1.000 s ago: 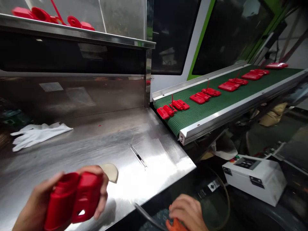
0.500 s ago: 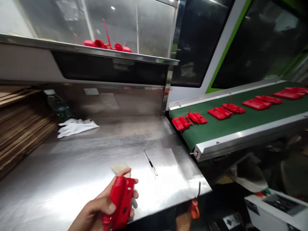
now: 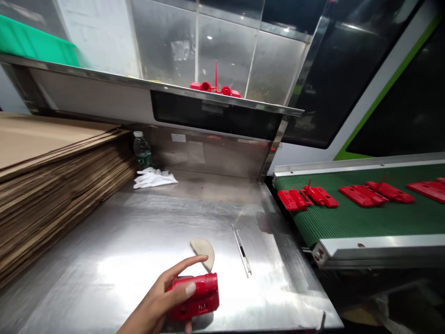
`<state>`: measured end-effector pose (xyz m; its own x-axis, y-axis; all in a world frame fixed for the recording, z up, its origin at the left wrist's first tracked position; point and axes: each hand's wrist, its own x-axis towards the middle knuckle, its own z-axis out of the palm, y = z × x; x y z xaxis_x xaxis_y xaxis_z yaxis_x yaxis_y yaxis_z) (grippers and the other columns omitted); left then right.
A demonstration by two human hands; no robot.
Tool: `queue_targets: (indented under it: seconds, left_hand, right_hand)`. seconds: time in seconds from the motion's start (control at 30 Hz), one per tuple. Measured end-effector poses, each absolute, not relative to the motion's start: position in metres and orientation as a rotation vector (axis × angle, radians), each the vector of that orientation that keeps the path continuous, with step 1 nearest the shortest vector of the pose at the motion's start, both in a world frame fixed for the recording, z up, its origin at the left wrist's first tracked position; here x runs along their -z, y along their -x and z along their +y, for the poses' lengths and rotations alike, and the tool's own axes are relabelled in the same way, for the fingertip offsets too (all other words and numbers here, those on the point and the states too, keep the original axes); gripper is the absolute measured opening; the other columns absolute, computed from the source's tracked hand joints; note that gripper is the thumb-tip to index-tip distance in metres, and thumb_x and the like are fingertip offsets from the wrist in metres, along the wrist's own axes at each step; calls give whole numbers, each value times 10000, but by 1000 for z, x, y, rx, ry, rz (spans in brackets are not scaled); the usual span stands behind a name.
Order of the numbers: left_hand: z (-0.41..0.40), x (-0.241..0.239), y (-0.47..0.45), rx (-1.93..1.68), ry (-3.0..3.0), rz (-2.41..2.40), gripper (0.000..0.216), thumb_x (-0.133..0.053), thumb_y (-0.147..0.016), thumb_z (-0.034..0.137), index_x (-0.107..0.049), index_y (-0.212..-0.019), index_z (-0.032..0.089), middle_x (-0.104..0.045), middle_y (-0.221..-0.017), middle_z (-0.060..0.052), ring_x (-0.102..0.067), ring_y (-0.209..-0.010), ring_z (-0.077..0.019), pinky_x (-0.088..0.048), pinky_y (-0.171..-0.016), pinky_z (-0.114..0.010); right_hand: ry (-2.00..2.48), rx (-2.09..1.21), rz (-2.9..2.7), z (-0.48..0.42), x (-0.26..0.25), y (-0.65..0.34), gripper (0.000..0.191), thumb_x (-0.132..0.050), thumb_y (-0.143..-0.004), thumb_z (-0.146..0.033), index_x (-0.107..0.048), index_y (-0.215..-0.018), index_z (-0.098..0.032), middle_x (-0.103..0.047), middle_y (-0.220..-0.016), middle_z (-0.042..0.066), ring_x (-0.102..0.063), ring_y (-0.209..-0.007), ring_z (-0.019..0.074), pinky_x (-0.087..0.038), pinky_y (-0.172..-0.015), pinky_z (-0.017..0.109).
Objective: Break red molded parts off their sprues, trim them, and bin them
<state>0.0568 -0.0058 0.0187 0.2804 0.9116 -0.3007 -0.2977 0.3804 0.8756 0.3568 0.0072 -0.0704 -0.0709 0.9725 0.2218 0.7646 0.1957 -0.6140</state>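
Note:
My left hand (image 3: pixel 170 292) reaches in from the bottom edge, closed around a red moulded plastic part (image 3: pixel 205 294). The thumb lies across the part's rounded barrel, and the index finger stretches past it over a pale half-round pad (image 3: pixel 205 250) on the metal bench. Small openings show on the part's lower face; its left end is hidden by the hand. To the right of the pad lies a thin metal tool (image 3: pixel 242 250) with a dark middle, perhaps tweezers or a slim knife. My right hand is out of view.
A green conveyor belt (image 3: pixel 333 222) at the right carries several red mouldings (image 3: pixel 323 196). Stacked cardboard sheets (image 3: pixel 69 185) stand at the left, beside a bottle (image 3: pixel 142 150) and a white glove (image 3: pixel 155 178). More red pieces (image 3: pixel 225 90) sit on the raised shelf (image 3: pixel 132 84).
The view has swung left, bringing in more of the cardboard and a green object on the shelf. My left hand has turned the red part from upright to nearly sideways.

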Motion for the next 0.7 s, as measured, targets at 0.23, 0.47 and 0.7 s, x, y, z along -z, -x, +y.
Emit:
queue_targets:
  seconds: [0.23, 0.47, 0.7]
  left_hand:
    - [-3, -5, -46, -1122, -905, 849, 312, -746, -797, 469, -623, -832, 184, -630, -1045, -82, -680, -808, -258, -513, -530, -285]
    - [-13, -15, -15, -1257, -1046, 749, 499, -691, -747, 674, -707, -835, 183, -601, -884, -61, -576, -784, -214, -465, -659, -315]
    - [-5, -38, -11, -1252, -1071, 707, 478, -700, -758, 631, -707, -854, 163, -586, -905, -63, -543, -846, -215, -444, -777, -335]
  right_hand:
    - [1688, -436, -1794, 42, 27, -315, 363, -558, -933, -516, -606, -1083, -189, -633, -966, 26, -610, -839, 160, -531, -761, 368]
    - [1593, -631, -1704, 110, 23, -269, 238, -607, -905, -424, -569, -870, -191, -556, -821, -18, -556, -809, 163, -475, -796, 370]
    - [1111, -1352, -1426, 17, -21, -228, 559, -442, -910, -653, -388, -1292, -249, -427, -729, -64, -296, -525, 76, -210, -489, 248]
